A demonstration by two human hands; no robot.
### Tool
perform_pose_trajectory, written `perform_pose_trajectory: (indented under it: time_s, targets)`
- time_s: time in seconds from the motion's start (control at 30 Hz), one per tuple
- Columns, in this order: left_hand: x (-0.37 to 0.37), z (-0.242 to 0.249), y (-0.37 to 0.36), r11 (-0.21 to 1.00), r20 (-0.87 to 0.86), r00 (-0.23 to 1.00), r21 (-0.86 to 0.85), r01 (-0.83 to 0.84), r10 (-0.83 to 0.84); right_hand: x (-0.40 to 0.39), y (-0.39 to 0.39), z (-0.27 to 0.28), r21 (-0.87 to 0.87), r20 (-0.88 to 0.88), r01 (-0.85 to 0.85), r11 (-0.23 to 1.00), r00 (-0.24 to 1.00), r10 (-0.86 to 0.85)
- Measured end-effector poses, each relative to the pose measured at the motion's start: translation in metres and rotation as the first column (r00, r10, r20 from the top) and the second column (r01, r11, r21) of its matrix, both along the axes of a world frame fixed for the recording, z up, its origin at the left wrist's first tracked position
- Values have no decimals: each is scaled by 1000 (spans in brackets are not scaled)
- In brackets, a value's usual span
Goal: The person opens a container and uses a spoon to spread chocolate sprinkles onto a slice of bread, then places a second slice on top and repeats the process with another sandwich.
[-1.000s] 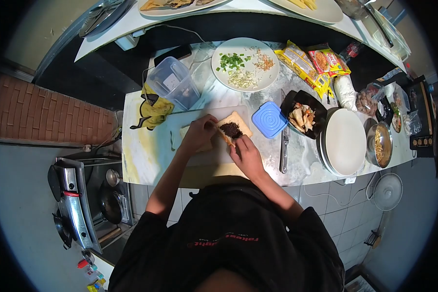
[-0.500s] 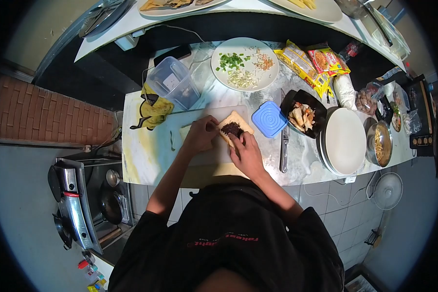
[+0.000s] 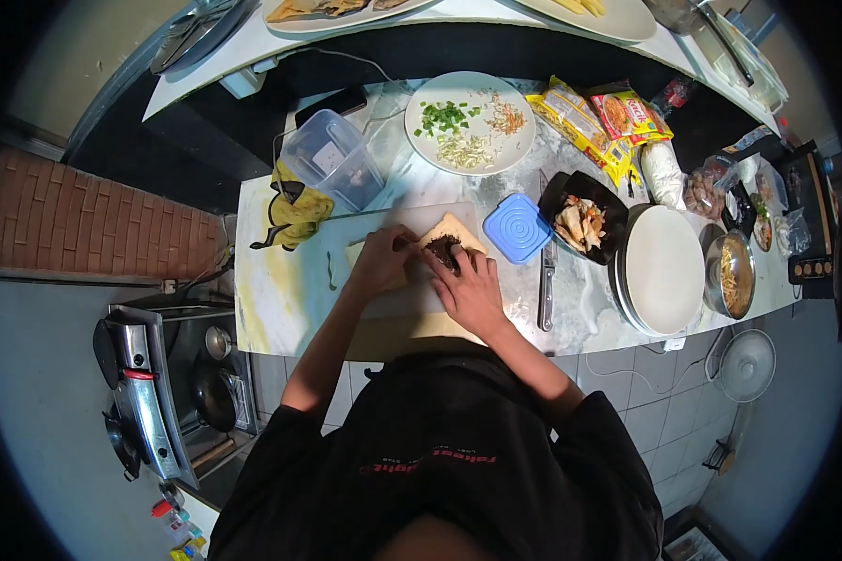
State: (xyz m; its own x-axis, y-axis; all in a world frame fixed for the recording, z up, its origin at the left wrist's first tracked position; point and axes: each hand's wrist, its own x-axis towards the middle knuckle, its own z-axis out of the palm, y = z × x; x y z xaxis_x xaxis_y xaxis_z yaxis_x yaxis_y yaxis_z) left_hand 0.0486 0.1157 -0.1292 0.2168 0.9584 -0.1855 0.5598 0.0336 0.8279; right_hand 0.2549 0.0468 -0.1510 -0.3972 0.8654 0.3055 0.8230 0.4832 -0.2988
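Left hand [image 3: 384,260] bunches its fingertips at the nine o'clock edge of a square bread slice [image 3: 452,224] on the pale, smooth cutting board [image 3: 428,300]; whether they pinch it, I can't tell from here. Right hand [image 3: 473,288] reaches in from five o'clock, fingers bent onto the dark, crumbly filling [image 3: 438,245], its grip also unclear. I'd judge this as arranging that filling; the next move calls for light pressure, since the bread looks soft. At three o'clock sits a ringed blue plastic lid [image 3: 517,229]; at twelve, a round plate [image 3: 432,94] with chopped greens.
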Motion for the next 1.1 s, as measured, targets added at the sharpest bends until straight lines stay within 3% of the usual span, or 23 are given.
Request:
perform_pose_trajectory:
  time_s: [0.33, 0.53, 0.6, 1.1]
  targets:
    - [-1, 5, 2, 999, -8, 1000, -48, 0, 0, -4, 7, -2, 12, 17, -23, 1000, 1000, 23]
    - [-1, 3, 0, 1000, -32, 999, 20, 2, -1, -4, 6, 5, -41, -2, 59, 997, 998, -59]
    - [0, 4, 2, 1000, -14, 1000, -7, 8, -8, -1, 6, 4, -3, 24, -23, 1000, 999, 23]
    - [0, 0, -2, 1000, 1, 1000, 10, 8, -8, 18, -7, 3, 2, 50, -15, 1000, 999, 15]
